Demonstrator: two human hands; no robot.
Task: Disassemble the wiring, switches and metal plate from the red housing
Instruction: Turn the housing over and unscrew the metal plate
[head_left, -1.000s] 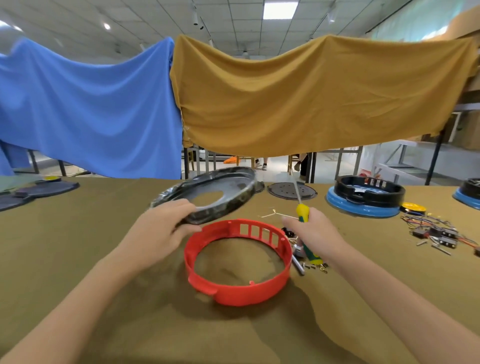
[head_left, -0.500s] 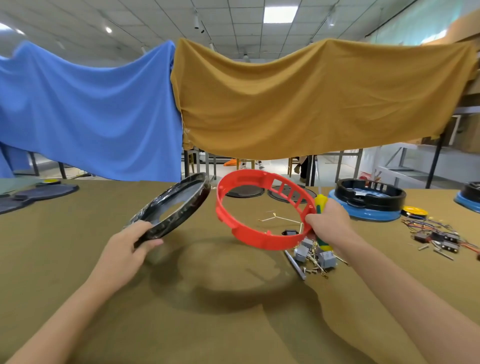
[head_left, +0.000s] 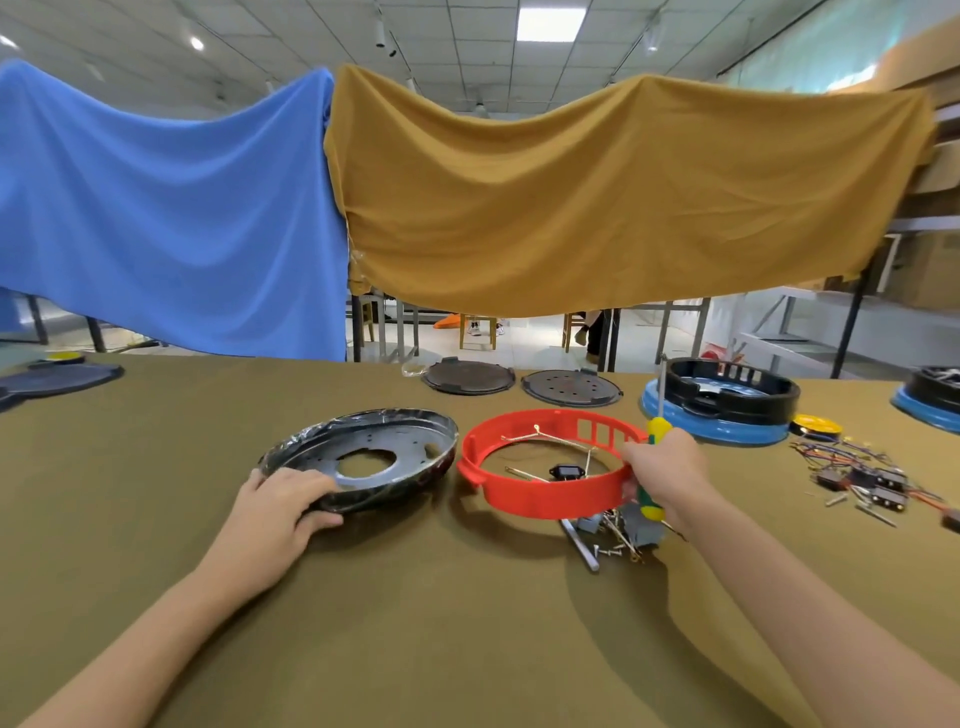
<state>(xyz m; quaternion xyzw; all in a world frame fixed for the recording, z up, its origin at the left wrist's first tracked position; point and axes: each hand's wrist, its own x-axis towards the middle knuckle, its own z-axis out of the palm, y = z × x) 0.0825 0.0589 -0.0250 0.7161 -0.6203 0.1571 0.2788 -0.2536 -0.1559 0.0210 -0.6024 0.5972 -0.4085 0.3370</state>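
The red ring-shaped housing (head_left: 540, 496) is just above the table at centre right, over thin gold wires and a small black part (head_left: 567, 472). My right hand (head_left: 667, 470) grips its right rim together with a yellow-green screwdriver (head_left: 655, 434). To its left the dark metal plate (head_left: 363, 462), a shallow dish with a centre hole, lies on the cloth, its near rim held by my left hand (head_left: 283, 506).
Loose screws, a metal bar and grey switch parts (head_left: 618, 540) lie under my right hand. A pile of wires and switches (head_left: 862, 478) sits at the right. Two dark discs (head_left: 519, 384) and a blue-black base (head_left: 722, 405) stand at the back.
My left hand carried the metal plate down and left onto the table. My right hand lifted the red housing, then lowered it to the right, over the loose wires.
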